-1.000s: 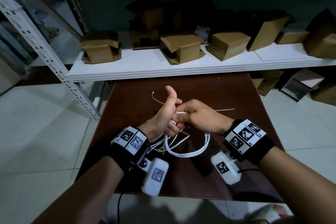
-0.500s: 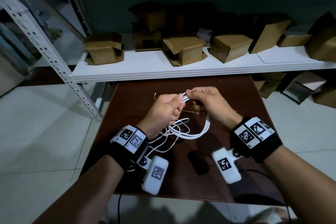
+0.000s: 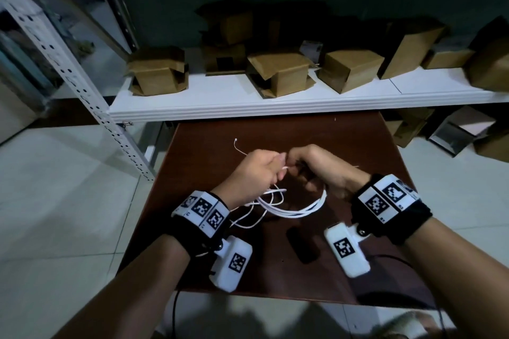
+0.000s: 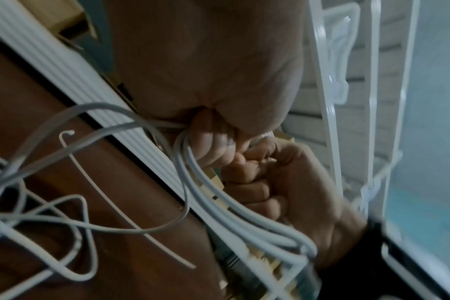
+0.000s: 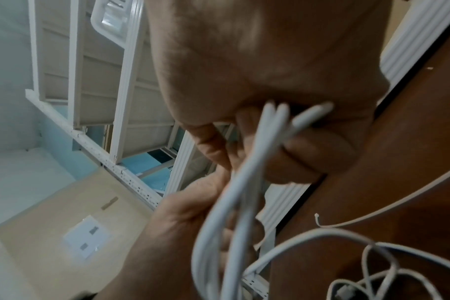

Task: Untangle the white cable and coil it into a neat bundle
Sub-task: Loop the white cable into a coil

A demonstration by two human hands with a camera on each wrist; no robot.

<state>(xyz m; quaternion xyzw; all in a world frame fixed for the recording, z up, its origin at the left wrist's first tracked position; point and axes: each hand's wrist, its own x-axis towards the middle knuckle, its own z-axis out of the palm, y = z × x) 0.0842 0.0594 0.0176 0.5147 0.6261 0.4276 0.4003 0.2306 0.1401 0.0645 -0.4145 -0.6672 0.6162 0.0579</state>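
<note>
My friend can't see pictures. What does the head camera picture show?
Two hands, left hand and right hand, meet above a brown table, both gripping a white cable whose loops hang down between them. Cardboard boxes sit on a white shelf behind.

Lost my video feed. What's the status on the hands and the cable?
Both hands, left and right, gripping white cable. Several loops gathered between them, loose strands tangled below. Nothing in the way.
</note>
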